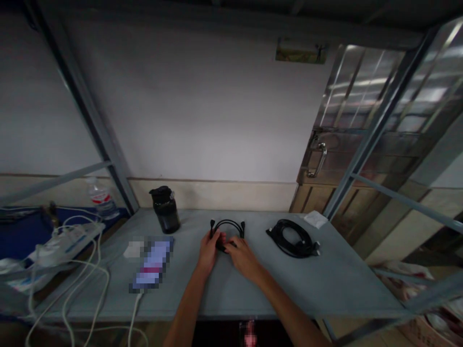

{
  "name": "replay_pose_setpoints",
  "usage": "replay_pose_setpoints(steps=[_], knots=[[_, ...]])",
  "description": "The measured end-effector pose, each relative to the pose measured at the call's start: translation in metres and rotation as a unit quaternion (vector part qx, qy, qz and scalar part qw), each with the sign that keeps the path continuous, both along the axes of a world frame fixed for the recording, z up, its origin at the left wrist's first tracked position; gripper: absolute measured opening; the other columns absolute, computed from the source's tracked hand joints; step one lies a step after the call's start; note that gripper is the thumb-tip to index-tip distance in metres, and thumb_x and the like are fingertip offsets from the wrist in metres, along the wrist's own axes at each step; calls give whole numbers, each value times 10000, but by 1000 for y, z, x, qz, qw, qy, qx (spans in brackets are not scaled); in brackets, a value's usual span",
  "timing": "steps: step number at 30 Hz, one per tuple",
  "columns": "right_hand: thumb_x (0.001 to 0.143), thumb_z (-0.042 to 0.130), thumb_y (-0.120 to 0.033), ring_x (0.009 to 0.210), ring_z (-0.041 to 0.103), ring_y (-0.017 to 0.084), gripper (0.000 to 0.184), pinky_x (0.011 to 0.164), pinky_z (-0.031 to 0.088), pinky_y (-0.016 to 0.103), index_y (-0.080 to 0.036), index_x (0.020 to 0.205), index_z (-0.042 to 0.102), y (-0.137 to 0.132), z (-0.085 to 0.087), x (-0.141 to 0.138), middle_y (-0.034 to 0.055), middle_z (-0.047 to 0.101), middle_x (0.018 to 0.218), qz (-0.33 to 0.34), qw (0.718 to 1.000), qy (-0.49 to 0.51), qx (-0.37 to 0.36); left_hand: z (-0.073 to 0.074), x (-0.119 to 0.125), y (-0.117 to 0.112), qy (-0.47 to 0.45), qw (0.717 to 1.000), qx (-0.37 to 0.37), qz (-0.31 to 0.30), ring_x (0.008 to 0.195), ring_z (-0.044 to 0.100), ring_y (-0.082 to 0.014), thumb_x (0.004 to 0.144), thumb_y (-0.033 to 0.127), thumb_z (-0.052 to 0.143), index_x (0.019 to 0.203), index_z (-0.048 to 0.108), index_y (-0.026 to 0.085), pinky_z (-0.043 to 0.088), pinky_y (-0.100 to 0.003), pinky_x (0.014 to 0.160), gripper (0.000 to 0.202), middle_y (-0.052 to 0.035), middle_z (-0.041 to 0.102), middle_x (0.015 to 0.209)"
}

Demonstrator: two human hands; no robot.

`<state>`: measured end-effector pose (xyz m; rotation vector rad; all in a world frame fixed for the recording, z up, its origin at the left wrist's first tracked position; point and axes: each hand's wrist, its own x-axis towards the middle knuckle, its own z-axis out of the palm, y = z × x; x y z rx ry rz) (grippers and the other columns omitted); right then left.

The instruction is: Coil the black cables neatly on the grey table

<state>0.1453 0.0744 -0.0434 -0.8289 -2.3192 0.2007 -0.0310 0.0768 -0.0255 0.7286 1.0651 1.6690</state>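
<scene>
A short black cable (227, 221) arches up from between my hands at the middle of the grey table (289, 284), with a dark connector standing up on either side. My left hand (210, 248) has its fingers closed around the cable's left part. On the right part, my right hand (240, 253) pinches with bent fingers. The bottom of the cable is partly hidden by my fingers. Farther right lies a coiled black cable (307, 246) with its plugs at the right end, apart from my hands.
To the left stand a black bottle (165, 209) and a phone (154, 265) with a white charging cord (134, 313). A power strip (65, 243) with tangled white cords and a clear water bottle (101, 197) sit beyond the left post. White paper (316, 219) lies back right.
</scene>
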Motion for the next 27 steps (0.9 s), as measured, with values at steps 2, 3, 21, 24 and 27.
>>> replay_pose_setpoints(steps=[2, 3, 21, 24, 27], knots=[[1106, 644, -119, 1197, 699, 258, 292, 1118, 581, 448, -261, 1317, 788, 0, 2, 3, 94, 721, 1275, 1, 1000, 25, -17, 0, 0, 2, 5, 1000, -3, -2, 759, 753, -222, 636, 620, 1040, 993, 808, 158, 621, -351, 757, 628, -97, 840, 903], [1108, 665, -147, 1209, 696, 263, 267, 1126, 576, 460, -271, 1305, 796, 0, 3, 5, 91, 721, 1273, -1, 999, 39, -27, -1, 1, 3, 8, 1000, -4, -2, 758, 750, -220, 629, 617, 1043, 1002, 808, 159, 620, -349, 757, 636, -98, 839, 902], [948, 736, -725, 937, 731, 269, 494, 860, 583, 383, -231, 948, 748, 27, -1, 29, 78, 783, 960, -127, 853, 435, -261, -14, -8, 6, 252, 953, 18, 166, 1038, 733, -315, 820, 630, 859, 1090, 730, 242, 584, -487, 1029, 490, -68, 764, 1036], [931, 737, -753, 869, 724, 252, 520, 816, 565, 358, -235, 891, 722, 25, 2, 30, 60, 772, 891, -118, 848, 439, -272, -17, -13, 8, 292, 933, 23, 207, 1149, 689, -360, 823, 591, 829, 1078, 724, 242, 526, -568, 1136, 444, -81, 733, 1043], [934, 726, -764, 782, 699, 227, 533, 765, 547, 336, -239, 849, 686, 23, 5, 29, 30, 734, 804, -104, 843, 445, -284, -18, -16, 8, 321, 918, 37, 229, 1309, 625, -407, 830, 569, 797, 1095, 743, 237, 435, -623, 1238, 428, -132, 738, 1189]])
